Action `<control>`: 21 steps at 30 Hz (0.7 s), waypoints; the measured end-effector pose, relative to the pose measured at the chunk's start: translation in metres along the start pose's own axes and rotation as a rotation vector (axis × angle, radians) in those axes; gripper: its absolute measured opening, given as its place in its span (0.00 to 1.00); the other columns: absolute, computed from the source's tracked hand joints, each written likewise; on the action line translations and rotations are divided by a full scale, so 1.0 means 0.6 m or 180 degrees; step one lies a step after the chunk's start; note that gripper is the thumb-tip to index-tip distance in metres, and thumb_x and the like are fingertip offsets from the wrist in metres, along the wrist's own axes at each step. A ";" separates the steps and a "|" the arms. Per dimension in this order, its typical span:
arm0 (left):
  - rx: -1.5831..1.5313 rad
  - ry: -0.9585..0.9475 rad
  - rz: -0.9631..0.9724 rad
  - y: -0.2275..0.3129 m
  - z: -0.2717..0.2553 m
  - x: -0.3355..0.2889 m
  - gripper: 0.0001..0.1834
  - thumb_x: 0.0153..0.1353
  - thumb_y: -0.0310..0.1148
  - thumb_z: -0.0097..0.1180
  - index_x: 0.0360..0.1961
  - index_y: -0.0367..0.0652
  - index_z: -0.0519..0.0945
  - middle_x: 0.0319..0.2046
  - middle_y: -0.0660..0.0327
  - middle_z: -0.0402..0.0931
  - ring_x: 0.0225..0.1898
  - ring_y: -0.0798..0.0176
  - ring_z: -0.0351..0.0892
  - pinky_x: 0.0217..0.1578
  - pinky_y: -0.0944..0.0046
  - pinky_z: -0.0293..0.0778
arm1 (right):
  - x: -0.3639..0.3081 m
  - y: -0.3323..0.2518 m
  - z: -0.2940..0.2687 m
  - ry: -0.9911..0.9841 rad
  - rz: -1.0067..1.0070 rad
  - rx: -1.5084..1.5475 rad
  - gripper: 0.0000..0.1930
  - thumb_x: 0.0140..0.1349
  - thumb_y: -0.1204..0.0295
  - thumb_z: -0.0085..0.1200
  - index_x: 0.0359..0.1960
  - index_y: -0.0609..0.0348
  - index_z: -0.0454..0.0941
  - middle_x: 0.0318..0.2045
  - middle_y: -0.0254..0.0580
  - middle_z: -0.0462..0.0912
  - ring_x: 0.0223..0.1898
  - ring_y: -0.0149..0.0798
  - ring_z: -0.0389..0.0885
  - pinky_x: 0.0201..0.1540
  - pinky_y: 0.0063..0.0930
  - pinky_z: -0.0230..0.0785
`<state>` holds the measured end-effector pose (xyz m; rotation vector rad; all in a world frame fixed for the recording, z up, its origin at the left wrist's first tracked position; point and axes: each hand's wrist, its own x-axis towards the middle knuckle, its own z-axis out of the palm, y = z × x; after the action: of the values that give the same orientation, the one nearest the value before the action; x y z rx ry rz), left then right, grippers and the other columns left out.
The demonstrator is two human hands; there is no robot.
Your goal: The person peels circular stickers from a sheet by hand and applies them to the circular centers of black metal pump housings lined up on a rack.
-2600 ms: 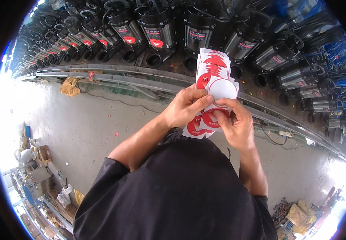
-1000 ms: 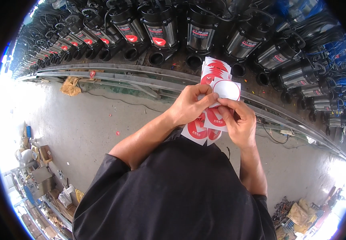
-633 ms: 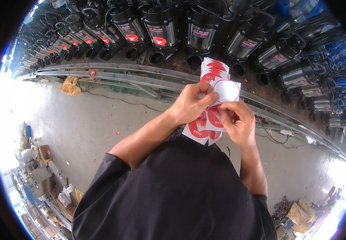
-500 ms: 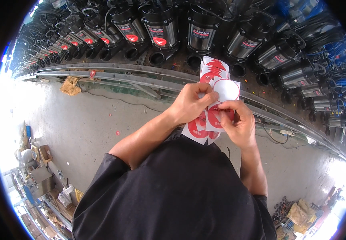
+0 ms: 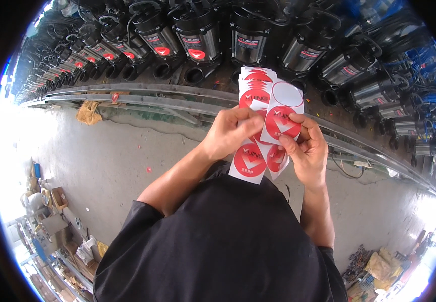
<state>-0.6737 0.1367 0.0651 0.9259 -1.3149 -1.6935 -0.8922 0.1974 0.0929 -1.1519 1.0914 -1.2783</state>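
Observation:
My left hand [image 5: 232,132] is closed around a stack of white sticker sheets [image 5: 254,95] printed with round red stickers; its thumb is slightly blurred. My right hand [image 5: 307,148] pinches the right edge of one sticker strip [image 5: 283,123] between thumb and fingers. On that strip a round red sticker with a white arrow-like mark sits below a bare white circle outlined in red. More sticker sheets [image 5: 249,160] hang below my hands, against my dark shirt. Whether the left fingertips touch the strip is hard to see.
Beyond my hands, black and steel pumps [image 5: 197,43] stand in a long curved row on a bench, several with round red stickers. Metal rails [image 5: 157,96] run along its front. A crumpled brown bag [image 5: 88,112] lies by the rails; boxes and shelving [image 5: 51,226] are at lower left.
My left thumb has moved off the strip's white circle, leaving the circle uncovered. The stack has shifted left, and the strip in my right hand has risen a little, showing its red sticker more fully.

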 end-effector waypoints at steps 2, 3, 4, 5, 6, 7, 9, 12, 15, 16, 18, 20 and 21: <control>0.0602 -0.0119 0.0236 0.006 -0.002 -0.007 0.13 0.67 0.35 0.68 0.42 0.34 0.86 0.40 0.62 0.82 0.40 0.73 0.77 0.41 0.66 0.75 | 0.005 -0.002 0.005 0.0116 -0.0109 -0.0106 0.24 0.70 0.81 0.64 0.65 0.67 0.71 0.48 0.43 0.87 0.40 0.26 0.84 0.42 0.21 0.79; 0.0861 -0.0132 0.0279 0.012 0.000 -0.012 0.12 0.66 0.34 0.69 0.42 0.35 0.86 0.39 0.61 0.82 0.40 0.72 0.77 0.41 0.66 0.75 | 0.006 0.000 0.006 0.0182 -0.0104 -0.0202 0.23 0.71 0.80 0.65 0.65 0.66 0.72 0.46 0.41 0.87 0.37 0.25 0.83 0.39 0.21 0.79; 0.1120 -0.0146 0.0323 0.017 0.002 -0.014 0.12 0.64 0.33 0.69 0.42 0.35 0.86 0.38 0.61 0.82 0.39 0.71 0.78 0.40 0.65 0.75 | 0.005 0.000 0.004 0.0197 -0.0040 -0.0230 0.23 0.71 0.79 0.65 0.64 0.66 0.73 0.47 0.41 0.86 0.38 0.25 0.82 0.40 0.21 0.79; 0.1147 -0.0142 0.0201 0.021 0.004 -0.014 0.10 0.63 0.31 0.70 0.42 0.37 0.87 0.38 0.60 0.82 0.39 0.69 0.78 0.40 0.65 0.75 | 0.003 -0.002 0.003 0.0204 0.0022 -0.0256 0.22 0.71 0.78 0.65 0.64 0.66 0.74 0.47 0.41 0.86 0.39 0.25 0.82 0.40 0.21 0.78; 0.1098 -0.0099 0.0261 0.019 0.007 -0.014 0.11 0.63 0.31 0.70 0.42 0.36 0.87 0.38 0.59 0.82 0.39 0.69 0.78 0.40 0.65 0.75 | 0.002 -0.003 0.002 0.0212 0.0085 -0.0282 0.22 0.71 0.78 0.65 0.64 0.66 0.74 0.48 0.41 0.86 0.39 0.26 0.82 0.41 0.21 0.78; 0.1050 -0.0055 0.0321 0.014 0.010 -0.013 0.11 0.62 0.31 0.70 0.42 0.36 0.87 0.38 0.59 0.82 0.39 0.69 0.79 0.40 0.65 0.75 | 0.003 -0.001 0.004 0.0220 0.0038 -0.0284 0.22 0.71 0.77 0.65 0.64 0.65 0.74 0.49 0.41 0.85 0.41 0.26 0.82 0.42 0.21 0.78; 0.0991 -0.0005 0.0349 0.006 0.015 -0.011 0.11 0.63 0.31 0.70 0.42 0.35 0.87 0.38 0.59 0.82 0.39 0.68 0.79 0.41 0.64 0.76 | 0.005 0.007 0.008 0.0245 -0.0061 -0.0294 0.22 0.71 0.76 0.66 0.64 0.65 0.75 0.51 0.40 0.84 0.43 0.26 0.81 0.44 0.21 0.77; 0.0741 0.0102 0.0172 -0.015 0.019 -0.013 0.12 0.64 0.31 0.70 0.43 0.33 0.86 0.39 0.60 0.83 0.41 0.69 0.80 0.43 0.65 0.77 | 0.004 0.021 0.011 0.0240 -0.0113 -0.0369 0.21 0.72 0.75 0.65 0.64 0.65 0.76 0.52 0.38 0.83 0.45 0.26 0.81 0.46 0.20 0.76; 0.0066 0.0290 -0.0114 -0.039 0.020 -0.012 0.12 0.65 0.31 0.69 0.44 0.31 0.86 0.40 0.61 0.84 0.41 0.72 0.81 0.43 0.67 0.78 | 0.004 0.015 0.003 0.0251 -0.0141 -0.0563 0.21 0.71 0.73 0.67 0.63 0.65 0.77 0.51 0.38 0.84 0.47 0.27 0.81 0.48 0.21 0.76; -0.0149 0.0303 -0.0188 -0.039 0.020 -0.012 0.12 0.66 0.30 0.69 0.43 0.31 0.86 0.40 0.61 0.85 0.41 0.72 0.81 0.43 0.68 0.79 | 0.006 0.013 -0.006 0.0243 -0.0216 -0.0697 0.21 0.71 0.73 0.67 0.62 0.65 0.78 0.51 0.39 0.84 0.48 0.28 0.82 0.48 0.21 0.76; -0.0397 0.0311 -0.0263 -0.040 0.017 -0.013 0.11 0.66 0.30 0.69 0.44 0.31 0.86 0.41 0.63 0.85 0.41 0.74 0.81 0.42 0.69 0.79 | 0.017 0.001 -0.018 0.0160 -0.1008 -0.1959 0.21 0.67 0.73 0.69 0.60 0.65 0.80 0.52 0.40 0.85 0.46 0.30 0.84 0.48 0.25 0.79; -0.0478 0.0287 -0.0261 -0.044 0.009 -0.012 0.11 0.66 0.29 0.69 0.44 0.32 0.87 0.41 0.64 0.85 0.40 0.75 0.80 0.41 0.70 0.80 | 0.023 -0.005 -0.022 -0.0076 -0.1059 -0.1654 0.22 0.65 0.74 0.70 0.60 0.65 0.81 0.52 0.41 0.86 0.45 0.31 0.84 0.45 0.26 0.80; -0.0425 0.0230 -0.0178 -0.043 0.007 -0.013 0.11 0.66 0.29 0.69 0.46 0.33 0.86 0.41 0.64 0.85 0.40 0.75 0.80 0.42 0.70 0.80 | 0.016 -0.023 -0.013 -0.0069 -0.0373 -0.0909 0.23 0.65 0.78 0.69 0.62 0.65 0.81 0.52 0.42 0.86 0.43 0.30 0.84 0.40 0.24 0.81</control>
<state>-0.6779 0.1492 0.0411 0.9442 -1.1238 -1.7511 -0.9013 0.1884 0.1058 -1.4579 1.2336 -1.2220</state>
